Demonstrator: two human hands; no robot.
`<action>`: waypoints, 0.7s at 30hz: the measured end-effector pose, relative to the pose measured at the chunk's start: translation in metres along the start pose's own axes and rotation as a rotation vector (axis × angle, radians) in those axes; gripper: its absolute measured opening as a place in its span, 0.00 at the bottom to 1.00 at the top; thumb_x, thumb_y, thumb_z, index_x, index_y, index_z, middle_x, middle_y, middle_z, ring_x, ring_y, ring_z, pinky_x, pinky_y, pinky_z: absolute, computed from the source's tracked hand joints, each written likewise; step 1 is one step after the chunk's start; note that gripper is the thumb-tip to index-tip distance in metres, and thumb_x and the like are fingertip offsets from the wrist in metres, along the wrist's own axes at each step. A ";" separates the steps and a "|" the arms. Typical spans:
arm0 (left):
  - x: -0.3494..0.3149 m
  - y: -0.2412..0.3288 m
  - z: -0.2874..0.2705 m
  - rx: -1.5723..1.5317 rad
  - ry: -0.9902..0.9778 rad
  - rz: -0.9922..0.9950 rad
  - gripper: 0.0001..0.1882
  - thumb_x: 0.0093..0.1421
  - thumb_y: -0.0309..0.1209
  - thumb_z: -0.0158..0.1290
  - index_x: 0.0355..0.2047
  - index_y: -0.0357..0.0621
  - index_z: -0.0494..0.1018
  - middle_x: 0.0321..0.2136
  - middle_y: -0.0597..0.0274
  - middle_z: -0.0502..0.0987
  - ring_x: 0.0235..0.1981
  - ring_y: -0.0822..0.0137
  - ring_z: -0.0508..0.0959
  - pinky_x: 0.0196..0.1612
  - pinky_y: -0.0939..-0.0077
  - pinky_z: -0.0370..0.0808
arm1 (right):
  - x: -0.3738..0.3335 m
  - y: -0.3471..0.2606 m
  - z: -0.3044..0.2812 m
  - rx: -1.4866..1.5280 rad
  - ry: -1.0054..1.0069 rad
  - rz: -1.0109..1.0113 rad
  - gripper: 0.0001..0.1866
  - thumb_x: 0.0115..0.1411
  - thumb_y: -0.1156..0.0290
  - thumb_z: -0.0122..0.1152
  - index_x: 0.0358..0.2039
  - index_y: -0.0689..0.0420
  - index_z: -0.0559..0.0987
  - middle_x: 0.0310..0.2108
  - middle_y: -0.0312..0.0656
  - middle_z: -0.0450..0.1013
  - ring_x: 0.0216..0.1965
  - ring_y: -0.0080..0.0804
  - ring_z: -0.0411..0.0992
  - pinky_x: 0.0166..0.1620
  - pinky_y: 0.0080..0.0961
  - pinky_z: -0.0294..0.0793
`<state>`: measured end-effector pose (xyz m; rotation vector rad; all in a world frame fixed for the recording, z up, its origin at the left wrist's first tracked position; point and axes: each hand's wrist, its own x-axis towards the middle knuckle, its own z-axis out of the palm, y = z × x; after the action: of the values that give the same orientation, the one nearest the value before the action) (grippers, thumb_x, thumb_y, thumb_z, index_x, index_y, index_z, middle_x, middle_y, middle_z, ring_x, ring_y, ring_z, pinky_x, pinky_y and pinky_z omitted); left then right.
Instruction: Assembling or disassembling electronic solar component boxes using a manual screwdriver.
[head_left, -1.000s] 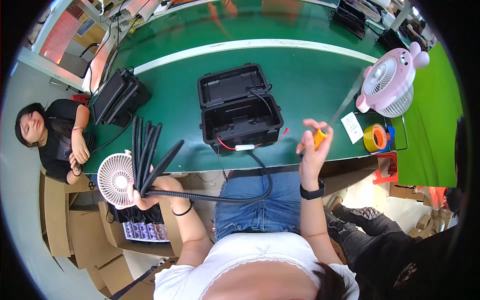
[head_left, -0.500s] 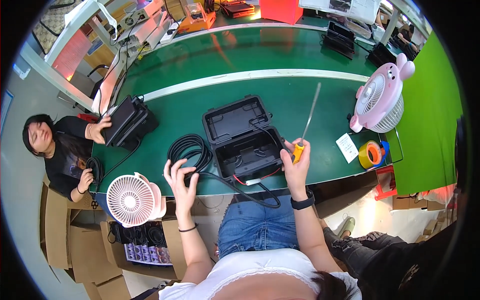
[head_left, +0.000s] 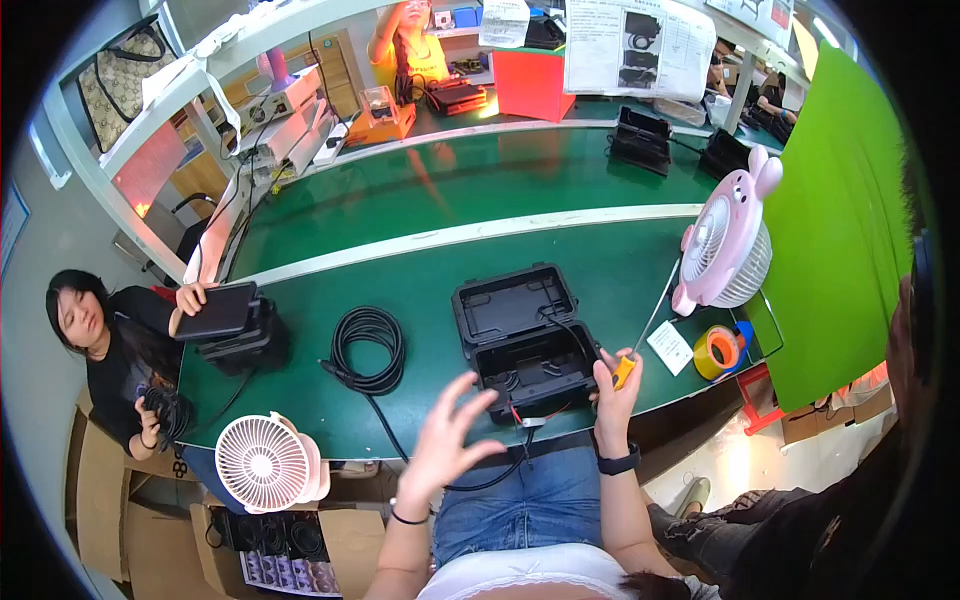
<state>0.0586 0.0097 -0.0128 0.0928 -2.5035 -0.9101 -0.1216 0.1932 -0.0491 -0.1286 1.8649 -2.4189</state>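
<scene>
An open black plastic case [head_left: 533, 378] lies at the front of the green table, its lid folded back. Thin red wires and a white connector [head_left: 533, 421] hang at its front edge, joined to a black cable. My left hand [head_left: 452, 440] holds nothing; its fingers are spread beside the case's front left corner. In my right hand [head_left: 616, 402], at the case's right side, is a screwdriver [head_left: 626, 371] with a yellow handle, its long shaft slanting up and right. A coiled black cable [head_left: 366, 350] rests on the table left of the case.
A pink fan [head_left: 722, 245], tape rolls [head_left: 717, 352] and a white paper card [head_left: 670, 347] are on the right. A white fan [head_left: 264, 462] is at the left front edge. A co-worker at far left touches another black case [head_left: 235, 330]. Cardboard boxes [head_left: 350, 545] stand below.
My left hand has left the cable coil and come right, toward the case's front. The screwdriver in my right hand tilts further right. The whole view has shifted, showing more of the far shelf.
</scene>
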 end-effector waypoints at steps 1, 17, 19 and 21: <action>-0.001 0.010 0.014 -0.035 -0.041 -0.040 0.37 0.49 0.39 0.69 0.60 0.54 0.68 0.63 0.47 0.59 0.60 0.43 0.67 0.59 0.55 0.69 | -0.002 -0.002 -0.001 0.018 -0.012 0.012 0.21 0.62 0.72 0.63 0.51 0.51 0.63 0.48 0.41 0.73 0.32 0.13 0.69 0.23 0.08 0.67; -0.003 0.004 0.010 0.330 0.309 0.391 0.14 0.44 0.31 0.63 0.34 0.55 0.81 0.35 0.73 0.81 0.31 0.69 0.74 0.33 0.74 0.68 | -0.041 -0.002 0.010 0.092 -0.191 0.167 0.20 0.61 0.74 0.65 0.48 0.52 0.65 0.43 0.37 0.70 0.25 0.12 0.66 0.21 0.10 0.65; 0.002 0.005 0.011 0.110 0.392 0.241 0.09 0.49 0.25 0.64 0.32 0.46 0.79 0.29 0.67 0.80 0.26 0.65 0.75 0.31 0.72 0.70 | -0.038 -0.004 0.008 0.076 -0.205 0.174 0.20 0.61 0.73 0.65 0.48 0.53 0.65 0.45 0.39 0.71 0.25 0.11 0.66 0.22 0.09 0.65; -0.001 0.010 0.019 -0.039 0.491 -0.066 0.08 0.55 0.20 0.61 0.36 0.40 0.77 0.28 0.61 0.80 0.24 0.67 0.77 0.28 0.75 0.71 | -0.036 -0.007 0.006 0.037 -0.240 0.159 0.19 0.61 0.70 0.65 0.48 0.51 0.66 0.37 0.32 0.68 0.22 0.11 0.64 0.22 0.09 0.65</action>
<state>0.0517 0.0290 -0.0200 0.3443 -2.0368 -0.8411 -0.0850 0.1934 -0.0412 -0.2464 1.6602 -2.2202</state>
